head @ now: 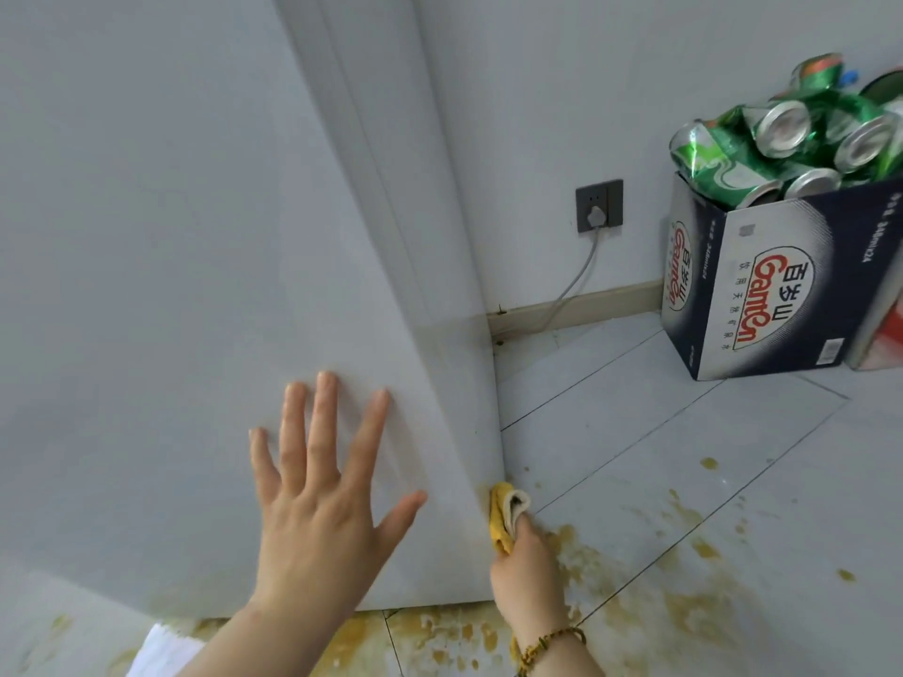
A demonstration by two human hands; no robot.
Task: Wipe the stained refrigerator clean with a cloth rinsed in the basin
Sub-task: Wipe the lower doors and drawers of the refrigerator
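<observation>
We brace our left hand [322, 486], fingers spread flat, on the refrigerator [171, 237], a rigid, smooth panel. At its lower corner our right hand [527, 574] grips the bunched cloth [503, 517]; soft and limp, it seems best held wadded.

Refrigerator [195, 237] at left, left hand [317, 505] flat on its front, right hand [525, 574] holding a cloth [505, 515] against its lower right edge, socket [599, 205] on the wall [537, 90] behind, box [762, 295] on the floor [635, 408] at right, cans [782, 139] piled in it
</observation>
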